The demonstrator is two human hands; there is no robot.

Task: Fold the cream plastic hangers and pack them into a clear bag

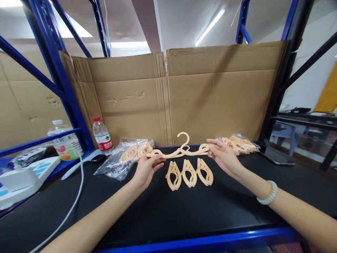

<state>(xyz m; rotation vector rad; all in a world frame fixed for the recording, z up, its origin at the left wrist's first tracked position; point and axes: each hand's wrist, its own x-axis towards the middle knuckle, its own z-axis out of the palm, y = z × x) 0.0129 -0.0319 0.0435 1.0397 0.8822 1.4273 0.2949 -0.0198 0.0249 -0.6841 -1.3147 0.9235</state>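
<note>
A cream folding clothes hanger (181,151) is spread wide between my two hands, its hook pointing up. My left hand (147,167) pinches the hanger's left end between thumb and fingers. At the opposite end, my right hand (223,156) grips the other arm tip, thumb below and fingers stretched along it. Below the hanger, three folded hangers lie in a row on the black tabletop: a left one (173,176), a middle one (189,174) and a right one (205,172).
A clear plastic bag (116,163) of cream hangers lies at left, another bag (238,144) at right. Behind stands a cardboard wall (210,102). A red-capped bottle (102,135), a larger bottle (65,140), a power strip (39,179) and a white cable (79,189) are left; a dark tablet-like device (277,155) is right.
</note>
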